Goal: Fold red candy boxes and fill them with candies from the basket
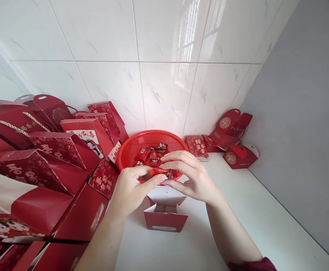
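My left hand (132, 188) and my right hand (188, 177) meet above an open red gift box (166, 214) on the white counter. Between their fingertips they pinch red-wrapped candies (161, 172). Just behind the hands stands a red plastic basket (130, 148) holding several more wrapped candies (153, 153). The box's top flaps are spread open and its inside looks white.
A pile of red paper gift boxes (37, 169) fills the left side up to the tiled wall. Three more red boxes (232, 143) lie in the back right corner. A grey wall (302, 131) bounds the white counter (251, 226) on the right.
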Motion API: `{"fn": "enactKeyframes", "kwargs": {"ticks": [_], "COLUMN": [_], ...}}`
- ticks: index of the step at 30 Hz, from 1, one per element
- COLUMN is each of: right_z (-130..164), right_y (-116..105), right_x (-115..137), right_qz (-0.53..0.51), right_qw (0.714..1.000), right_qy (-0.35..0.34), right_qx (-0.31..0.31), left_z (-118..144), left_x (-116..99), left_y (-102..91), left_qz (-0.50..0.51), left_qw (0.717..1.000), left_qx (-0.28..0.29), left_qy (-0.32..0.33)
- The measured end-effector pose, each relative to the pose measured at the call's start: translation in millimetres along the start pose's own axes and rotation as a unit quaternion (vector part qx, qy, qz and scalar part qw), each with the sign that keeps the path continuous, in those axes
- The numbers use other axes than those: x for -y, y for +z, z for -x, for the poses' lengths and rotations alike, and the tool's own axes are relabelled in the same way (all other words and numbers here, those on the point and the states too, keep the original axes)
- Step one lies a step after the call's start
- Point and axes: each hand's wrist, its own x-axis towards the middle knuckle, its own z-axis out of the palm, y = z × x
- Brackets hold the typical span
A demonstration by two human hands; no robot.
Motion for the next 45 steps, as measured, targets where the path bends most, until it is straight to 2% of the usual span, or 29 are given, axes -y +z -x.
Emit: {"fn": "enactKeyframes", "kwargs": {"ticks": [9, 20, 23, 27, 33, 45], "right_z": [1.6, 0.9, 0.3, -1.9, -2.7, -0.5], "right_y": [7.4, 8.4, 8.1, 7.6, 8.8, 11.9], "right_x": [-2.9, -3.1, -4.7, -2.5, 0.9, -6.4], "right_qz": [0.031, 0.027, 0.014, -0.023, -0.101, -0.162], "right_qw": [0.997, 0.995, 0.995, 0.996, 0.99, 0.983], "right_qy": [-0.047, -0.053, -0.035, -0.016, -0.024, -0.011], "right_qx": [-0.046, -0.076, -0.087, -0.089, -0.097, -0.086], "left_z": [-3.5, -4.9, -4.1, -2.3, 0.2, -2.9], "left_x": [-4.2, -6.0, -7.1, -5.3, -3.4, -1.8], "left_y": [4.3, 4.9, -0.3, -6.2, -2.0, 3.8], "left_qz": [0.04, 0.088, 0.101, 0.062, 0.102, 0.158], "left_qw": [0.998, 0.993, 0.993, 0.995, 0.986, 0.978], "left_qx": [0.045, 0.078, 0.065, 0.061, 0.105, 0.106], "left_qy": [-0.014, -0.008, 0.017, 0.05, 0.081, 0.088]}}
